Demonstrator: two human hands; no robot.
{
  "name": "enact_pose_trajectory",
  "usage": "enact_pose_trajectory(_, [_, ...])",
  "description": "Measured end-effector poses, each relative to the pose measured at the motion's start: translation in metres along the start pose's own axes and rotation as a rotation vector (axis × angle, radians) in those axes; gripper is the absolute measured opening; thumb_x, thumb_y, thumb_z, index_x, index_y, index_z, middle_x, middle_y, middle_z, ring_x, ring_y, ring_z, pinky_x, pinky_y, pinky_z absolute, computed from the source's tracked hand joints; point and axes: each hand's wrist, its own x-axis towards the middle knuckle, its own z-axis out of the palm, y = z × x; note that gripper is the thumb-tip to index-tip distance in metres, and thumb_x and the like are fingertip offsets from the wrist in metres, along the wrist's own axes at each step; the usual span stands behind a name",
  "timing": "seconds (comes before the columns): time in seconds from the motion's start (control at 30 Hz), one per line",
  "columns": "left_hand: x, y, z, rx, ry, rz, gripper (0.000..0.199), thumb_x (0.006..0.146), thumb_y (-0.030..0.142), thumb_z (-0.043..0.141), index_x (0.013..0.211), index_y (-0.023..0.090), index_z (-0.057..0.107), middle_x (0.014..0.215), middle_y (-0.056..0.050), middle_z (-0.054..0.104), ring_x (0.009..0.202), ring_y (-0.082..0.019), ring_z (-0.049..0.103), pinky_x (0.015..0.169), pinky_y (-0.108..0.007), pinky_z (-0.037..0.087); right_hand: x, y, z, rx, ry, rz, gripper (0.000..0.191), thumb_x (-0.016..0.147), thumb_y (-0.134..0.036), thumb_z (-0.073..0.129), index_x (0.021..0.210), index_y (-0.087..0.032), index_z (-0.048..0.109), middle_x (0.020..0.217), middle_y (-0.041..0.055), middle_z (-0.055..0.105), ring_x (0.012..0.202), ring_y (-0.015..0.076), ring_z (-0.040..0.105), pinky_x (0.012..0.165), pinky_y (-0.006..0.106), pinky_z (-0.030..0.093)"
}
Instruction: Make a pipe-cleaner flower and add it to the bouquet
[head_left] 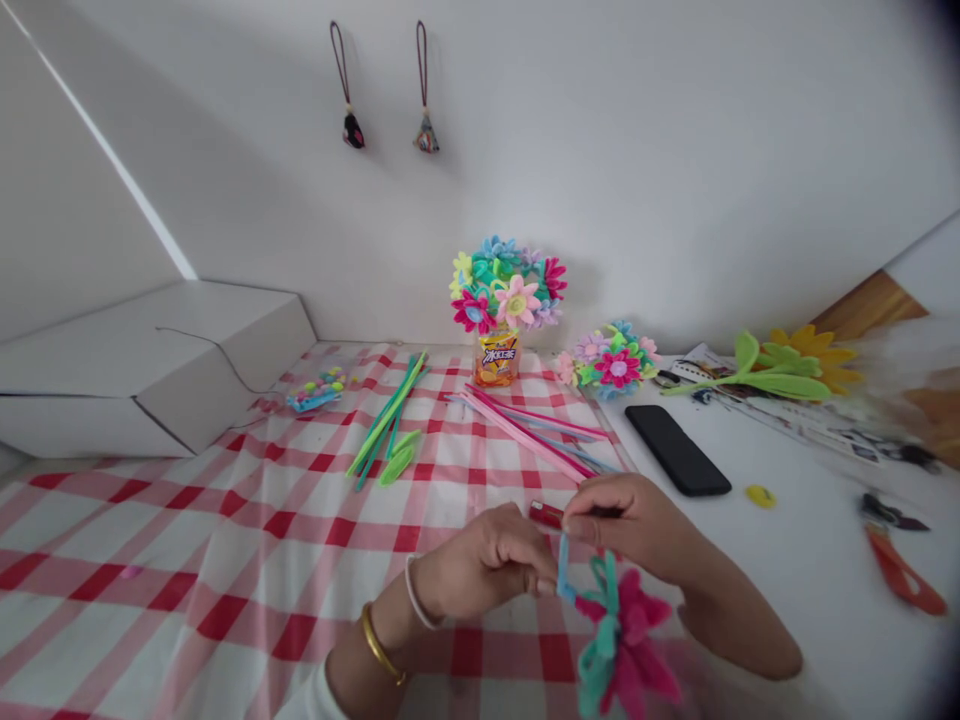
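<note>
My right hand [626,515] pinches the upper end of a light blue pipe cleaner [564,568], which is bent near its lower part. Closed at the lower bend of that same pipe cleaner is my left hand [491,562], with a gold bangle and a pale band on its wrist. Just below and to the right, a magenta pipe-cleaner flower [636,640] with teal loops [598,660] hangs close to the blue piece; how they join is hard to see. A small red item [546,514] shows behind my fingertips.
Green pipe cleaners [386,425] and pink ones [525,430] lie on the checked cloth [300,560]. A flower bouquet [510,290] stands at the wall, with a smaller bunch [616,362] beside it. Rightward are a phone [677,450], a sunflower [810,360] and orange-handled scissors [904,570].
</note>
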Motion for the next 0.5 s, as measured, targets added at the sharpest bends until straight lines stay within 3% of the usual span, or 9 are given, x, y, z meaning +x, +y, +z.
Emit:
enact_pose_trajectory(0.13, [-0.001, -0.008, 0.006, -0.511, 0.346, -0.099, 0.013, 0.072, 0.032, 0.068, 0.072, 0.020, 0.073, 0.064, -0.004, 0.065, 0.059, -0.015, 0.056, 0.060, -0.028, 0.043, 0.002, 0.006, 0.005, 0.337, -0.048, 0.047, 0.027, 0.075, -0.036, 0.062, 0.057, -0.017, 0.058, 0.054, -0.0028, 0.049, 0.050, 0.0098, 0.041, 0.047, 0.021, 0.035])
enact_pose_trajectory(0.27, [0.002, -0.023, 0.013, -0.592, 0.756, -0.164, 0.012, 0.066, 0.030, 0.074, 0.065, 0.019, 0.072, 0.058, 0.000, 0.063, 0.054, -0.010, 0.048, 0.057, -0.023, 0.039, 0.004, -0.001, 0.030, 0.255, -0.013, -0.020, 0.027, 0.081, -0.034, 0.055, 0.060, -0.018, 0.052, 0.058, -0.0037, 0.043, 0.054, 0.0099, 0.037, 0.052, 0.022, 0.033])
enact_pose_trajectory(0.4, [0.007, -0.030, 0.019, -0.580, 0.934, -0.229, 0.011, 0.064, 0.028, 0.074, 0.066, 0.018, 0.072, 0.054, 0.002, 0.059, 0.052, -0.008, 0.044, 0.054, -0.022, 0.035, 0.009, -0.003, 0.050, 0.123, 0.044, -0.030, 0.035, 0.086, -0.032, 0.048, 0.054, -0.018, 0.045, 0.052, -0.0055, 0.029, 0.050, 0.0089, 0.028, 0.047, 0.023, 0.024])
enact_pose_trajectory(0.5, [0.009, -0.027, 0.021, -0.769, 0.947, -0.235, 0.009, 0.064, 0.025, 0.075, 0.070, 0.019, 0.072, 0.055, 0.003, 0.059, 0.054, -0.008, 0.045, 0.057, -0.023, 0.036, 0.011, 0.000, 0.051, 0.135, 0.061, 0.028, 0.031, 0.085, -0.028, 0.050, 0.055, -0.018, 0.051, 0.052, -0.0053, 0.032, 0.051, 0.0091, 0.030, 0.047, 0.023, 0.025])
